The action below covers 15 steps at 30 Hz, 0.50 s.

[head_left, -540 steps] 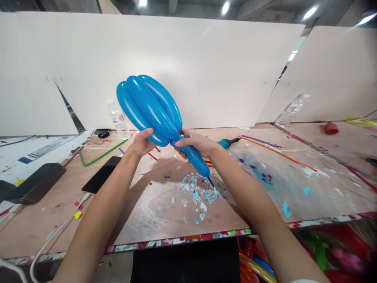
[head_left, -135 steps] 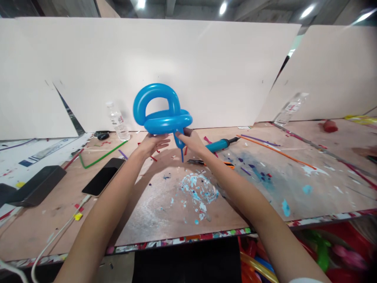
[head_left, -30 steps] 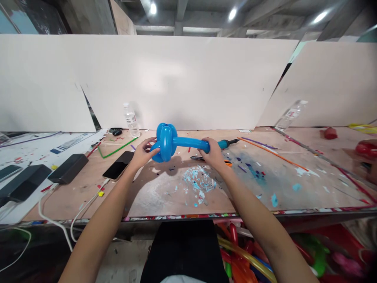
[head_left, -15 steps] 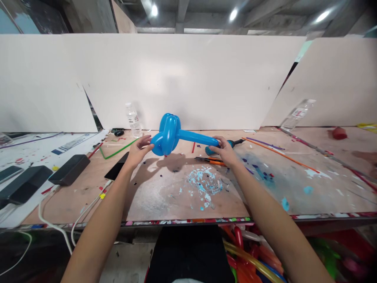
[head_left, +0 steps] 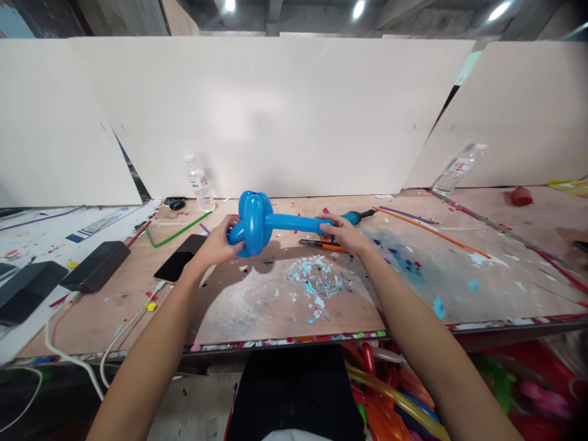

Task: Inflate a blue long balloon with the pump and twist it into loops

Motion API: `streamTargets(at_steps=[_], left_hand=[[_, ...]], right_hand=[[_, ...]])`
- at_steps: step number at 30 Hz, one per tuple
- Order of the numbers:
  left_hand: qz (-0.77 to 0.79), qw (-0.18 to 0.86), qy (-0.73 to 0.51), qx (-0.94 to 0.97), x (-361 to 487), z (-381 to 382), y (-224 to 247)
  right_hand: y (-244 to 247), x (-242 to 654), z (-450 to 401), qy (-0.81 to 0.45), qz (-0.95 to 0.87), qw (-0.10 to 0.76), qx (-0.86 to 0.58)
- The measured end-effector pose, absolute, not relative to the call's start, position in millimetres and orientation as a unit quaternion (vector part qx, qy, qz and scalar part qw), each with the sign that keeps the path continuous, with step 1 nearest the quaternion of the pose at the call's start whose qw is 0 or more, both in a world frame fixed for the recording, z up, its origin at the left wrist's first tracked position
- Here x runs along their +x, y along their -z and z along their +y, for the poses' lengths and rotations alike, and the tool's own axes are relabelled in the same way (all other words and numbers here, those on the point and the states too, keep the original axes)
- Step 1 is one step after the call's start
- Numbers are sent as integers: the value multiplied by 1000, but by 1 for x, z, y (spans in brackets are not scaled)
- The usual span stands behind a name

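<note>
A blue twisted balloon [head_left: 254,224] is held above the table between my two hands, its bundle of looped segments on the left and one long straight segment running right. My left hand [head_left: 223,240] closes round the left side of the looped bundle. At the far end of the straight segment, my right hand [head_left: 343,233] grips the tip with thumb and fingers. Below that hand lies an orange-handled cutter [head_left: 328,245]. Just beyond it is a teal-handled tool [head_left: 353,217] with a dark tip, partly hidden by my fingers.
Paint flakes spot the wooden table [head_left: 257,312]. A phone [head_left: 180,258] on a white cable and a black box [head_left: 96,267] lie left. Clear bottles stand at back left [head_left: 200,184] and lean at right [head_left: 458,169]. A white panel [head_left: 285,122] rises behind. Balloons [head_left: 390,392] fill the space below the edge.
The balloon has come down a little and slightly left with both hands. My left hand has wrapped further round the looped bundle. The whole view has shifted slightly.
</note>
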<state>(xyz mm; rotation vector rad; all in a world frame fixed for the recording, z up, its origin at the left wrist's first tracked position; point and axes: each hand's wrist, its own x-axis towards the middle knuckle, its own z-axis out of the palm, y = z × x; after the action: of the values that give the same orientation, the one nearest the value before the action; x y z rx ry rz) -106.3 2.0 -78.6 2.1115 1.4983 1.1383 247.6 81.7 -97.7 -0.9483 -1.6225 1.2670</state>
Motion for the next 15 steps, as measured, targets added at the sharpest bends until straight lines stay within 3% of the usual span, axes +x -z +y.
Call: streamTargets(at_steps=[5, 10, 15], left_hand=[[513, 6, -420, 749, -104, -1, 76], [526, 28, -334, 782, -102, -4, 75], [503, 42, -327, 799, -94, -5, 77]], right_hand=[[94, 248, 78, -490, -693, 377, -372], [93, 244, 76, -487, -701, 379, -357], [84, 238, 66, -456, -713, 380, -372]])
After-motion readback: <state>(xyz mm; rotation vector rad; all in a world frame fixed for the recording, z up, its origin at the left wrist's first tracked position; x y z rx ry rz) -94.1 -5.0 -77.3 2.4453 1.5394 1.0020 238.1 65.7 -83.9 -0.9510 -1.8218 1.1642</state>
